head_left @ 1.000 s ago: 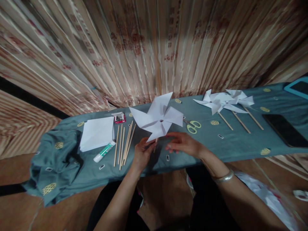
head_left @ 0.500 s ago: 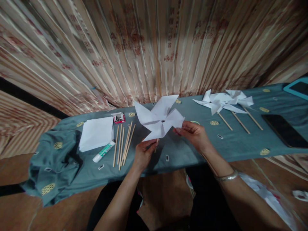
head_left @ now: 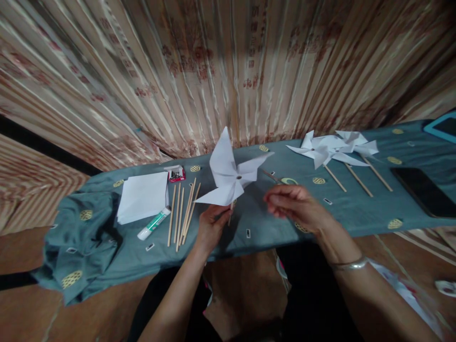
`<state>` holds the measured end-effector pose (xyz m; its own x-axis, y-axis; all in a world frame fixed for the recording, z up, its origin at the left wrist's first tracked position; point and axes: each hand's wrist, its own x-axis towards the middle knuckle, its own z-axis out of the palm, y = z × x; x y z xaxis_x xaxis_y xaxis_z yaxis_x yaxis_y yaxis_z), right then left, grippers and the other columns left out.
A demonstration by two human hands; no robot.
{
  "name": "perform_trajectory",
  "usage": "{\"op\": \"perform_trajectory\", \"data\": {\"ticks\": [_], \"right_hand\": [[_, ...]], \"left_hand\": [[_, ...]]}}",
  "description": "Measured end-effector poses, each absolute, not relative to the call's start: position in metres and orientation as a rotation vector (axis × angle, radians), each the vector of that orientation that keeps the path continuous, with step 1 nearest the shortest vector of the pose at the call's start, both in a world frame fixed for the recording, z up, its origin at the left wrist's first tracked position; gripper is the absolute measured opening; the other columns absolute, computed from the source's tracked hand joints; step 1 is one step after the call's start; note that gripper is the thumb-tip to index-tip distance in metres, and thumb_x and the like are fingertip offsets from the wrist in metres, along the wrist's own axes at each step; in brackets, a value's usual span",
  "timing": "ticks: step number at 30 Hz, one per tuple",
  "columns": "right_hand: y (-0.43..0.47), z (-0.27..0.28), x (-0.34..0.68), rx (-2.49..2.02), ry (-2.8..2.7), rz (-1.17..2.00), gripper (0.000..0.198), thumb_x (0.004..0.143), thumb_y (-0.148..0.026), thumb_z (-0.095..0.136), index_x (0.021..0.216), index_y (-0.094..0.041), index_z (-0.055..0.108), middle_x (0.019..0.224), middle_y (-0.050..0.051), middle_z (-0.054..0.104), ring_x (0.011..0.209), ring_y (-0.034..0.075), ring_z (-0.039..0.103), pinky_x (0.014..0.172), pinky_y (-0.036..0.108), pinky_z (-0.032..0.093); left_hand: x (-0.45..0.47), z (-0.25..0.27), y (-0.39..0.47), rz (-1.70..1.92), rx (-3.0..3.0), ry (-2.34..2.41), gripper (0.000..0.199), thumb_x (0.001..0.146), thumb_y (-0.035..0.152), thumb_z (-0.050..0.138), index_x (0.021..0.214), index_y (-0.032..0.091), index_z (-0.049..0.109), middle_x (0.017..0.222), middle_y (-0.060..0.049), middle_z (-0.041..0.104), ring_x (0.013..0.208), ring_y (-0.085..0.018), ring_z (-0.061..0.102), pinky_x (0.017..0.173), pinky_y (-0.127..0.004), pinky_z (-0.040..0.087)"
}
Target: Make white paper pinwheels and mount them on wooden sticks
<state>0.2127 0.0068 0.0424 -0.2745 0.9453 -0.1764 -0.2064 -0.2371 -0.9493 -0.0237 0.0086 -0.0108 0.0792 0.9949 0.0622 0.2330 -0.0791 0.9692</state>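
Note:
A white paper pinwheel point(head_left: 228, 166) stands over the middle of the table on a thin wooden stick point(head_left: 231, 216). My left hand point(head_left: 211, 230) is closed round that stick, just below the paper blades. To the right of the pinwheel, apart from it, my right hand point(head_left: 294, 205) has its fingers curled in together, somewhat blurred, with nothing visible in them. Just behind my right hand lies a pair of scissors point(head_left: 289, 181) with a yellow-green handle, partly hidden by the hand. Several finished pinwheels point(head_left: 329, 148) with wooden sticks lie overlapping at the back right.
Left of my hands are several loose wooden sticks point(head_left: 178, 213), a stack of white paper point(head_left: 142, 197), a green-and-white glue stick point(head_left: 154, 223) and a small red box point(head_left: 175, 174) with metal pieces. A dark phone point(head_left: 423, 192) and blue-framed tablet point(head_left: 441, 128) lie right. A pleated curtain point(head_left: 228, 71) hangs behind.
My right hand has let go of the pinwheel's blade and moved right and slightly down. The blades have turned about the centre, while my left hand stays at the stick.

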Motion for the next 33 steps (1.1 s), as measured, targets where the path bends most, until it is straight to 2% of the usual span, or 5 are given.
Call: {"op": "perform_trajectory", "data": {"ticks": [4, 8, 19, 30, 33], "right_hand": [[0.024, 0.033, 0.228, -1.12, -0.943, 1.154, 0.037, 0.067, -0.039, 0.088, 0.097, -0.025, 0.073, 0.096, 0.002, 0.078, 0.085, 0.014, 0.071, 0.076, 0.025, 0.055], [0.024, 0.024, 0.212, -1.046, -1.079, 1.24, 0.052, 0.066, -0.042, 0.087, 0.113, -0.028, 0.069, 0.116, 0.004, 0.075, 0.115, 0.022, 0.066, 0.098, 0.036, 0.052], [0.013, 0.029, 0.19, -1.052, -0.978, 1.522, 0.044, 0.065, -0.044, 0.087, 0.102, -0.024, 0.073, 0.088, 0.001, 0.076, 0.075, 0.015, 0.068, 0.068, 0.028, 0.059], [-0.021, 0.017, 0.154, -1.234, -1.479, 1.541, 0.041, 0.085, -0.032, 0.064, 0.125, -0.021, 0.059, 0.087, 0.005, 0.079, 0.078, 0.019, 0.075, 0.063, 0.027, 0.056], [-0.014, 0.019, 0.17, -1.275, -1.574, 1.447, 0.034, 0.086, -0.034, 0.063, 0.116, -0.02, 0.064, 0.085, 0.005, 0.079, 0.076, 0.02, 0.074, 0.065, 0.029, 0.056]], "left_hand": [[-0.02, -0.014, 0.007, 1.08, 1.451, 1.247, 0.017, 0.077, 0.031, 0.071, 0.089, 0.024, 0.081, 0.096, -0.005, 0.078, 0.092, -0.021, 0.072, 0.087, -0.034, 0.056], [-0.016, -0.016, 0.007, 1.089, 1.435, 1.216, 0.016, 0.076, 0.03, 0.072, 0.088, 0.025, 0.081, 0.095, -0.004, 0.078, 0.091, -0.021, 0.072, 0.087, -0.034, 0.056], [-0.016, -0.015, 0.009, 1.101, 1.464, 1.204, 0.014, 0.077, 0.027, 0.071, 0.087, 0.025, 0.081, 0.094, -0.004, 0.078, 0.091, -0.021, 0.072, 0.089, -0.035, 0.055], [-0.022, -0.013, 0.013, 1.079, 1.496, 1.262, 0.017, 0.077, 0.025, 0.068, 0.089, 0.024, 0.08, 0.098, -0.004, 0.079, 0.095, -0.021, 0.071, 0.09, -0.035, 0.055], [-0.022, -0.011, 0.012, 1.067, 1.479, 1.277, 0.018, 0.077, 0.028, 0.068, 0.09, 0.024, 0.08, 0.101, -0.004, 0.079, 0.1, -0.023, 0.071, 0.094, -0.037, 0.054]]}}
